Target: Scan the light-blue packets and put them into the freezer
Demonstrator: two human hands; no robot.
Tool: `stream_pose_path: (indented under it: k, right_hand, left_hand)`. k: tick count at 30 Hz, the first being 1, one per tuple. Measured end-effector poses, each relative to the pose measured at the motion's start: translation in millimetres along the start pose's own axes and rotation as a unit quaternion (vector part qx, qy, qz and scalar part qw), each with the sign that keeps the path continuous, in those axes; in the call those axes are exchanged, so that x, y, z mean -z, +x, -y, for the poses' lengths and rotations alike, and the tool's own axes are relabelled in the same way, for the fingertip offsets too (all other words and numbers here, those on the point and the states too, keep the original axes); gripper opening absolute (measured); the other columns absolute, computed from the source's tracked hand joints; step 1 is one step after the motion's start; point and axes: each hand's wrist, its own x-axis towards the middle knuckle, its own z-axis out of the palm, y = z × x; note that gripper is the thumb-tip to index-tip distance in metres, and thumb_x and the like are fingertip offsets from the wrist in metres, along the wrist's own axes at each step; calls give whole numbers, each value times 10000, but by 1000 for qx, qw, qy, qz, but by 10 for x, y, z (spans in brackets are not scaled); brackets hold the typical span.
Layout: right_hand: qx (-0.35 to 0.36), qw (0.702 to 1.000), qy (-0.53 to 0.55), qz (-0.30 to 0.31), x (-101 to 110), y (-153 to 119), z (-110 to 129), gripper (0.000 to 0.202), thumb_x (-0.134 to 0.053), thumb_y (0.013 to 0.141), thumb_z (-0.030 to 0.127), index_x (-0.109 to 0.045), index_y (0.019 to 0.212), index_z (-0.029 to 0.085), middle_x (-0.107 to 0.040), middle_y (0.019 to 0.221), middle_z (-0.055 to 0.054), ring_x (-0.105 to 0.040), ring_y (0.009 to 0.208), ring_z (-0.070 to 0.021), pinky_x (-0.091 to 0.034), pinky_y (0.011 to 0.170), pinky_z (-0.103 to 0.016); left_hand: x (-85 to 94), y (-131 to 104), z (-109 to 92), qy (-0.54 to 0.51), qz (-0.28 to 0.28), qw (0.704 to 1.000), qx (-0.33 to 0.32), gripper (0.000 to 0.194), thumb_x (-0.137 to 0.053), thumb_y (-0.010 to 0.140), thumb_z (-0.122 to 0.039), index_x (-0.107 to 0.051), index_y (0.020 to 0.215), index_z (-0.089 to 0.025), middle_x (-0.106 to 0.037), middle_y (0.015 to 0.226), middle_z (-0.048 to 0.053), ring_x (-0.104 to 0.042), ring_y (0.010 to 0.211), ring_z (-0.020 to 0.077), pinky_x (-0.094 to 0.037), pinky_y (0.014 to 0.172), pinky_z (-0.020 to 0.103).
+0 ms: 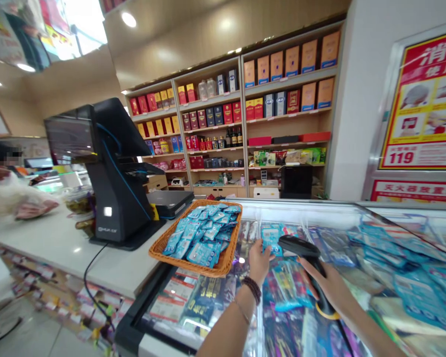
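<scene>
A black barcode scanner (300, 245) is wrapped in my right hand (326, 286), its head aimed leftward and its cord trailing down. My left hand (260, 262), with dark beads at the wrist, pinches a small blue packet (270, 234) just in front of the scanner head. To the left of that hand, an orange wicker basket (156, 252) holds many similar blue packets (202, 235). More blue packets (412, 277) lie spread out at the right. Both hands are above the glass-topped display freezer (163, 325).
A black point-of-sale terminal (113, 198) stands on the white counter (134, 270), with a flat black device (173, 202) beside it. At the far left a person holds a clear plastic bag (20, 198). Shelves of boxed goods (211, 116) line the back wall.
</scene>
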Motion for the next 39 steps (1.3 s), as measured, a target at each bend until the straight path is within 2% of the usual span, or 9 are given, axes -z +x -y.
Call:
stream_pose_path:
  k: [4, 12, 19, 22, 25, 28, 32, 35, 39]
  right_hand:
    - [-2, 1000, -4, 13, 3, -21, -1, 524, -713, 787, 687, -576, 587, 223, -539, 431, 32, -477, 339, -116, -374, 403, -255]
    - [9, 1000, -10, 15, 21, -24, -45, 566, -652, 838, 729, -577, 606, 218, -552, 444, 27, -478, 340, -108, -371, 406, -253]
    - [8, 1000, -1, 9, 20, -33, -35, 558, -673, 818, 727, -562, 603, 224, -544, 436, 30, -478, 342, -113, -371, 398, -255]
    - [17, 1000, 20, -13, 3, -24, -15, 560, -664, 816, 732, -553, 602, 227, -512, 416, 44, -445, 329, -104, -351, 384, -248]
    - [17, 997, 42, -58, 44, -8, 11, 568, -674, 779, 753, -546, 609, 227, -517, 437, 50, -424, 309, -90, -315, 359, -241]
    - [21, 995, 57, -82, 218, -12, 39, 567, -689, 749, 755, -521, 598, 235, -506, 441, 53, -427, 305, -91, -314, 348, -242]
    - [27, 987, 39, -155, 657, -115, 76, 518, -696, 758, 710, -525, 625, 239, -500, 458, 64, -412, 305, -85, -312, 336, -237]
    - [13, 977, 20, -213, 1069, -266, 95, 525, -699, 719, 716, -509, 613, 238, -512, 480, 62, -433, 312, -83, -313, 338, -229]
    - [-13, 963, -24, -269, 1594, -497, 76, 540, -687, 669, 745, -518, 576, 240, -501, 429, 48, -457, 323, -110, -336, 357, -247]
  left_hand:
    - [1, 8, 38, 29, -9, 999, -26, 347, -825, 744, -345, -645, 989, -178, -643, 864, 24, -667, 847, 183, -643, 874, 425]
    - [21, 39, 100, 44, -6, 998, -44, 412, -821, 747, -461, -633, 979, -178, -609, 826, 5, -634, 764, 143, -642, 846, 393]
    - [39, 27, 93, 36, -7, 997, -66, 371, -807, 760, -443, -605, 932, -184, -552, 791, -16, -592, 741, 121, -642, 778, 313]
    - [24, 31, 73, 32, -26, 997, -60, 389, -834, 723, -432, -590, 884, -175, -484, 725, -50, -541, 669, 98, -640, 742, 304]
    - [-5, 11, 50, 54, -28, 997, -49, 428, -831, 715, -439, -627, 967, -160, -529, 735, -43, -573, 655, 111, -629, 695, 293]
    - [-54, -9, 60, 119, -14, 992, -37, 466, -785, 749, -442, -653, 1082, -145, -596, 766, -21, -636, 613, 137, -579, 613, 267]
    - [-273, -6, 128, 233, 56, 971, 0, 510, -687, 846, -407, -606, 1275, -143, -596, 598, -57, -628, 511, 158, -500, 549, 255]
    - [-619, -45, 189, 208, 105, 972, 33, 537, -673, 863, -366, -560, 1341, -151, -639, 679, -45, -612, 502, 132, -501, 560, 254]
    - [-1205, -128, 268, 142, 201, 967, 66, 522, -724, 815, -299, -577, 1293, -152, -637, 759, -30, -595, 510, 108, -536, 606, 275]
